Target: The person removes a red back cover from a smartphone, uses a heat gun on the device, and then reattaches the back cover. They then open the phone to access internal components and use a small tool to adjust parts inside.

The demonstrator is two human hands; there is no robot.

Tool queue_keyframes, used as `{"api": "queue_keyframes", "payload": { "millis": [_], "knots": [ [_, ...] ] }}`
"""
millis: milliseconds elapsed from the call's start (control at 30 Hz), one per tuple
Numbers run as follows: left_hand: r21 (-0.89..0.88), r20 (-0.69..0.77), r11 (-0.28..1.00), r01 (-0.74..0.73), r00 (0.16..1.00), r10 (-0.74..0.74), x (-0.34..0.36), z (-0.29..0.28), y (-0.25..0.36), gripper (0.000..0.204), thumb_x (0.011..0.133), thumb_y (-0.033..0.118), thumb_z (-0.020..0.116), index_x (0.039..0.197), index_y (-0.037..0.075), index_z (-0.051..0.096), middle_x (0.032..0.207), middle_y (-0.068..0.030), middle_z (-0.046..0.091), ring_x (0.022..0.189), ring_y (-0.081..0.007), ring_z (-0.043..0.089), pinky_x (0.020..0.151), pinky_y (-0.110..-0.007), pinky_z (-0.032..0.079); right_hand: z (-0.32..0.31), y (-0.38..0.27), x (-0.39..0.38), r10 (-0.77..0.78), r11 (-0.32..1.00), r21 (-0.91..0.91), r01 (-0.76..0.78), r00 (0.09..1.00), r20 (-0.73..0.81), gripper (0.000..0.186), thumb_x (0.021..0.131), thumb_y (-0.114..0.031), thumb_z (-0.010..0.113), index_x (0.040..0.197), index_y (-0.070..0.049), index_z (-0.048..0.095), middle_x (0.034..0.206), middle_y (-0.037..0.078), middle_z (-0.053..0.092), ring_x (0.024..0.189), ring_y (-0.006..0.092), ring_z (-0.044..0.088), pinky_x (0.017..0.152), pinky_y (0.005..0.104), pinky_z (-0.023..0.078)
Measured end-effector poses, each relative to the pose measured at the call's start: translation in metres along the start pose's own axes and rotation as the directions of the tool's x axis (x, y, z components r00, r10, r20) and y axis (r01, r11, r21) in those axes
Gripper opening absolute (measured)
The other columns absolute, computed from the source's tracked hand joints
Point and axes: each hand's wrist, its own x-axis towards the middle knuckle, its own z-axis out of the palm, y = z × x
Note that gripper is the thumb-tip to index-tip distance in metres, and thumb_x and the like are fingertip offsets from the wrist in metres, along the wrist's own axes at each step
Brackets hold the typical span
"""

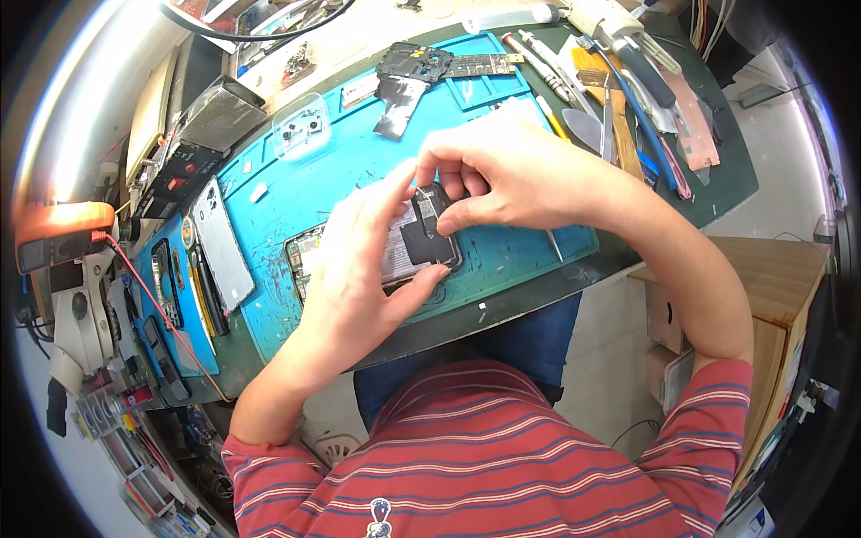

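Note:
An opened smartphone (430, 235) lies on the blue mat, its battery and black inner parts exposed. My left hand (350, 260) spans it, thumb on the near edge and fingers along the far edge, gripping it. My right hand (489, 184) is closed over the phone's right end, with the fingers curled and the thumb by the frame. Whatever those fingers pinch is hidden or too small to name. Part of a green circuit board (305, 247) shows at the phone's left end, beside my left hand.
On the blue mat (269, 206) are a clear parts box (302, 127) and black phone parts (413, 63). Brushes and hand tools (619, 117) crowd the right. A white phone back panel (221, 242), an orange multimeter (63, 235) and a red lead (166, 318) are at left.

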Motion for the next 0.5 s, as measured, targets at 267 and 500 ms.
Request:
{"api": "queue_keyframes", "payload": {
  "millis": [267, 500],
  "knots": [
    [0.15, -0.048, 0.975, -0.165, 0.984, 0.174, -0.002, 0.005, -0.009, 0.101, 0.067, 0.009, 0.093, 0.156, 0.004, 0.045, 0.135, -0.0194, 0.063, 0.114, -0.0371, 0.065, 0.099, -0.046, 0.055, -0.001, -0.001, -0.001, -0.02, 1.0, 0.009, 0.02, 1.0, 0.009, 0.044, 0.089, -0.034, 0.081, 0.121, -0.009, 0.063, 0.091, 0.005, 0.069, 0.087, 0.0225, 0.069, 0.078, 0.0366, 0.054],
    [-0.049, -0.141, 0.995, 0.087, 0.986, -0.093, -0.013, 0.002, 0.009, 0.076, 0.085, 0.009, 0.086, 0.151, 0.002, 0.049, 0.119, -0.0144, 0.069, 0.095, -0.0252, 0.068, 0.083, -0.038, 0.058, 0.0, 0.0, -0.001, -0.017, 0.999, -0.045, 0.017, 1.0, -0.006, 0.044, 0.088, -0.035, 0.082, 0.12, -0.01, 0.064, 0.091, 0.004, 0.07, 0.086, 0.0216, 0.069, 0.077, 0.0366, 0.054]
  ]
}}
